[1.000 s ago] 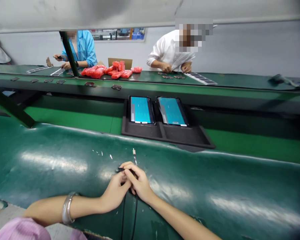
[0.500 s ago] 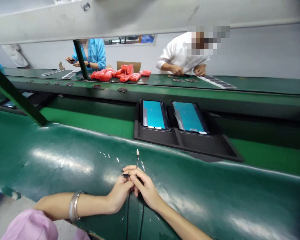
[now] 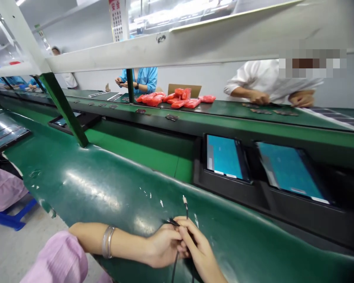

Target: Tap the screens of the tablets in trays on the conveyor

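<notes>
- The glossy dark green bench cover point(image 3: 85, 184) runs from the left edge to the lower right of the frame, and both of the person's hands rest on it at bottom centre.
- A black moulded tray point(image 3: 271, 196) sits at centre right, holding two flat screens with teal faces point(image 3: 225, 157).
- A heap of red plastic packets point(image 3: 177, 99) lies on the far green bench at upper centre, where co-workers in blue and white sleeves work.
- The left hand point(image 3: 162, 248), a silver bangle point(image 3: 107, 247) on its wrist, and the right hand point(image 3: 199, 251) are pressed together, both pinching the thin black cable point(image 3: 174, 267).
- One small connector tip point(image 3: 184, 200) pokes up just past the fingers. Judging by the tight grip, the fine lead could kink or the plug slip free if pulled sideways.
- A white sign with red characters point(image 3: 115, 11) hangs at upper left; its writing is too small to read.
</notes>
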The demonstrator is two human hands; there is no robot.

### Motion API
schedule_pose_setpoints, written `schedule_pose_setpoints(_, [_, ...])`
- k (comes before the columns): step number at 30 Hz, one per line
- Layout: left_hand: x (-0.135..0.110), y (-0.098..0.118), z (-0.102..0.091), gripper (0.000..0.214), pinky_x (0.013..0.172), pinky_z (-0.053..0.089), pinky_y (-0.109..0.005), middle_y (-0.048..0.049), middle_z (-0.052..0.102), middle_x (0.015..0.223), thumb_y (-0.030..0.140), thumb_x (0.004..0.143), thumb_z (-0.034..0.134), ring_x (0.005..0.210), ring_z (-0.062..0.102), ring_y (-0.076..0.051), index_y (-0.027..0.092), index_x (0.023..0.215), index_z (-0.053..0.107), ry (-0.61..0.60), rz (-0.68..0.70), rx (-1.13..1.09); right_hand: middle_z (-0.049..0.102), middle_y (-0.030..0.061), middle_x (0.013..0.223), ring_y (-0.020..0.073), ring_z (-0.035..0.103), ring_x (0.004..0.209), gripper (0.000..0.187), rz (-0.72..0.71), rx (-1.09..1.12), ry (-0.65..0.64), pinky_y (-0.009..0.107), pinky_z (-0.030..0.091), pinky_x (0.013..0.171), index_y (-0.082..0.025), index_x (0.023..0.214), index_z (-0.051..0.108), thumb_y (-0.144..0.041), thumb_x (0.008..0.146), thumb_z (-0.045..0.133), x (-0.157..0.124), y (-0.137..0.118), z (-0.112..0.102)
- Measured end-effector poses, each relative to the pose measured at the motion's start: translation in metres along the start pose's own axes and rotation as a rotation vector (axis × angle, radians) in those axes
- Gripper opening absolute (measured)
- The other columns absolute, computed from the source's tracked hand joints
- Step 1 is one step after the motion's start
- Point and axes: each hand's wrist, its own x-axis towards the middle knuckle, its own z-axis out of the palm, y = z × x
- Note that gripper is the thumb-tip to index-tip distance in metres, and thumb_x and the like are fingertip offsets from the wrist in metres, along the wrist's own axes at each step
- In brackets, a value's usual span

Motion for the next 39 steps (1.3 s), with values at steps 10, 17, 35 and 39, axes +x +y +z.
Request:
schedule_pose_setpoints(10, [0.001, 0.004, -0.006, 0.023, 0.063, 0.032, -0.023, 0.0056, 0.040, 0.053, 0.017, 0.049, 0.065, 0.052, 0.031, -0.008, 0.015, 0.062, 0.047, -0.066, -0.093, -0.085, 0.073, 0.0038, 0.098, 0.0237, 0.069, 0.092, 0.025, 0.011, -0.023, 0.015, 0.027, 0.051, 0.084, -0.028, 0.096, 0.072, -0.049, 0.096, 0.057, -0.003, 0.002, 0.003])
schedule_pose_setpoints(17, [0.004, 0.002, -0.008, 0.032, 0.061, 0.030, -0.023, 0.0056, 0.044, 0.057, 0.010, 0.051, 0.072, 0.053, 0.034, -0.008, 0.015, 0.069, 0.047, -0.077, -0.070, -0.109, 0.076, 0.0025, 0.099, 0.0208, 0.071, 0.091, 0.025, 0.026, 0.010, -0.003, 0.023, 0.051, 0.083, -0.028, 0.102, 0.073, -0.047, 0.097, 0.057, -0.001, 0.007, 0.000])
schedule_pose_setpoints(35, [0.006, 0.008, -0.011, 0.041, 0.061, 0.033, -0.021, 0.0065, 0.041, 0.057, 0.028, 0.061, 0.083, 0.054, 0.033, -0.008, 0.017, 0.072, 0.045, -0.057, -0.123, -0.088, 0.079, 0.0114, 0.111, 0.0264, 0.074, 0.103, 0.043, 0.027, -0.087, 0.138, 0.027, 0.056, 0.092, -0.025, 0.106, 0.080, -0.060, 0.091, 0.059, -0.003, 0.023, 0.007])
schedule_pose_setpoints(39, [0.008, 0.009, -0.011, 0.028, 0.061, 0.033, -0.021, 0.0054, 0.039, 0.056, 0.027, 0.069, 0.070, 0.053, 0.032, -0.009, 0.017, 0.068, 0.043, -0.044, -0.178, -0.078, 0.079, 0.0133, 0.112, 0.0291, 0.072, 0.107, 0.049, 0.054, -0.116, 0.128, 0.034, 0.052, 0.098, -0.025, 0.105, 0.081, -0.065, 0.089, 0.057, -0.004, 0.025, 0.007])
